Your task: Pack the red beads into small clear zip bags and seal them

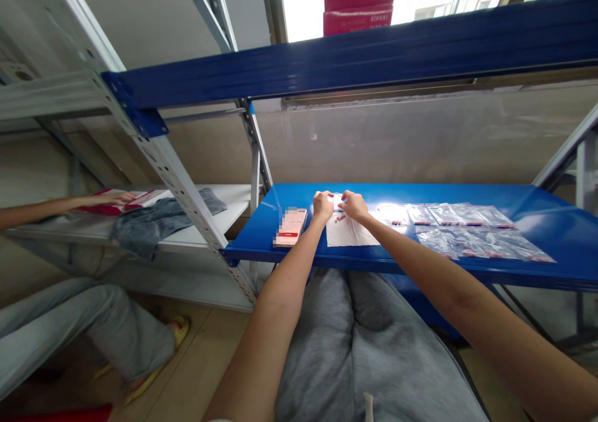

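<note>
**Well, fingertips meet at the paper**

The fingertips (344,195) of the left hand (323,205) and right hand (355,205) curl inward at a white paper sheet's (349,235) top edge; any pinch is too small to tell. A blurred phone (290,227) lies at 9 o'clock, clear plastic bags (462,232) at 3 o'clock, on a blue steel shelf (551,235).

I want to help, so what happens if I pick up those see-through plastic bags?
The clear plastic bags will probably feel light and floppy, since they lie flat and crinkled on the blue shelf. They may slide easily, because they look thin and shiny. The small red bits inside might shift.
</note>
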Available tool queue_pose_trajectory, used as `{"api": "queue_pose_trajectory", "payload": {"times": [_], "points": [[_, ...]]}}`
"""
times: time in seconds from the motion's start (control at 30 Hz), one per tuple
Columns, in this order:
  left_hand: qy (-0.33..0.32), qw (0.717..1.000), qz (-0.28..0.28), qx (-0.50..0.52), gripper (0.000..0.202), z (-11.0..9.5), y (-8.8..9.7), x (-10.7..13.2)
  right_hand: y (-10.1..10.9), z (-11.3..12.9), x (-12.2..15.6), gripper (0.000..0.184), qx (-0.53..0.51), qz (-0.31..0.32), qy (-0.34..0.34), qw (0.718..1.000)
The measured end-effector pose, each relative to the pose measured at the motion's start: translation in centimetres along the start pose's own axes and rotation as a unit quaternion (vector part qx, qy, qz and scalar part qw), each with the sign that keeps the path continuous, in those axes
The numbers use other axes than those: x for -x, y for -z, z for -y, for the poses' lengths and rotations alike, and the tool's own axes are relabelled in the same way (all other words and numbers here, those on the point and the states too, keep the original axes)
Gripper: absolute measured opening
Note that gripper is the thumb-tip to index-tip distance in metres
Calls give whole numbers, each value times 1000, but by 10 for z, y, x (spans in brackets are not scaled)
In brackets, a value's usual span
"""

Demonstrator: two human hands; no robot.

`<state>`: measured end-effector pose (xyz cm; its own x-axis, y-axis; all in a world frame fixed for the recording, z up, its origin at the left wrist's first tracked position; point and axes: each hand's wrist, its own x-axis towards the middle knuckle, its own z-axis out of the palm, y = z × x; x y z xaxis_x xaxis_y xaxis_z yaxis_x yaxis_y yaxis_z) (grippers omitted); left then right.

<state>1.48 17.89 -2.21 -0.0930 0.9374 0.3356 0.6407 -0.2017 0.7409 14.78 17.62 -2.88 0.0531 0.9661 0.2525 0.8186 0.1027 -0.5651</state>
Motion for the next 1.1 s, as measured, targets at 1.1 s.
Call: {"api": "queue_pose_trajectory", "payload": {"times": [1.1], "points": [[-2, 967, 14, 253, 18, -115, -9, 131, 104, -24, 156, 21, -222, -157, 34, 962]]}}
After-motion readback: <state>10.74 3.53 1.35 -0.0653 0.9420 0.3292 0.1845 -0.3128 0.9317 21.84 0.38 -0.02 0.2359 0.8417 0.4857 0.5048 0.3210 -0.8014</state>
